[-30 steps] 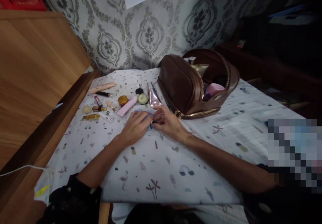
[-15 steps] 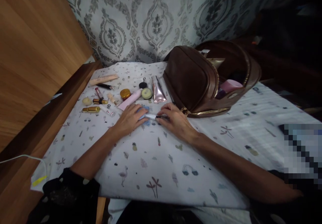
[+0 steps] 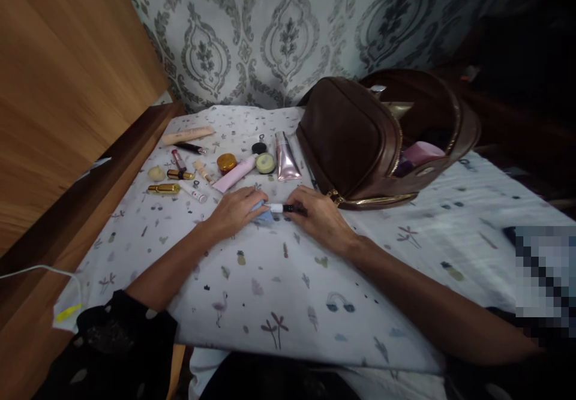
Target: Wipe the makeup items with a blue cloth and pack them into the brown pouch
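A slim white cosmetic tube with a black end lies level between my hands, low over the printed cloth. My right hand is closed around its black end. Closed too, my left hand pinches a crumpled light blue cloth at the white end. Whether the left fingers also grip the tube itself I cannot tell. Just beyond my hands lie a pink tube, an open jar of pale cream, an amber jar and a shiny pink squeeze tube.
An open brown leather bag stands at the right rear, a pink item inside. Several cosmetics, including a gold tube and a beige tube, lie at left. A wooden panel borders the left; a white cable crosses there.
My right hand has drawn slightly right, and more of the tube's white and black parts shows between my hands. The view has shifted a little.
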A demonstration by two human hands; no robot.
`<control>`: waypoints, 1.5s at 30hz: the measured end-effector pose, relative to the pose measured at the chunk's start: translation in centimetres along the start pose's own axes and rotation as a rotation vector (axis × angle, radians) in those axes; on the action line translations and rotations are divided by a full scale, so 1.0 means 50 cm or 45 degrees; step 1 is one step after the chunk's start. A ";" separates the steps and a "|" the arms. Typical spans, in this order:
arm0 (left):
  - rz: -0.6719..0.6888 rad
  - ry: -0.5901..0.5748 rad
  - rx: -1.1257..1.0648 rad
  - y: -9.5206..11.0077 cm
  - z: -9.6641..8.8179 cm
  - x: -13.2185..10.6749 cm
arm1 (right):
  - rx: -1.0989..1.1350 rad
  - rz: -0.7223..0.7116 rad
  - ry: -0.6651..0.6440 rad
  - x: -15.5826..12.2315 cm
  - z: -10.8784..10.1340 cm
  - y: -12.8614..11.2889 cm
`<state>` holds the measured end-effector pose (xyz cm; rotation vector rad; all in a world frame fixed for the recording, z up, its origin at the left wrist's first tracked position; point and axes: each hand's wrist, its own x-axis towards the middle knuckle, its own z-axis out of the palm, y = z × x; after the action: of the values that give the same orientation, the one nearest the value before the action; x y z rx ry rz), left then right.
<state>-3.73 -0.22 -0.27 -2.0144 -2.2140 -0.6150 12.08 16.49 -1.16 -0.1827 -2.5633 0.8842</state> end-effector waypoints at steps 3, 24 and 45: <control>-0.081 -0.009 -0.180 0.003 -0.007 0.002 | 0.038 0.038 0.010 -0.002 0.003 -0.002; -0.235 0.107 -0.542 0.006 -0.020 0.006 | 0.253 -0.061 0.095 -0.001 0.004 0.011; -0.261 0.098 -0.554 0.011 -0.027 0.006 | 0.435 0.104 0.011 0.000 0.000 0.008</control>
<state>-3.53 -0.35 1.18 -1.8961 -2.4218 -1.2722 12.10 16.81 -1.40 -0.1885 -2.3650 1.3293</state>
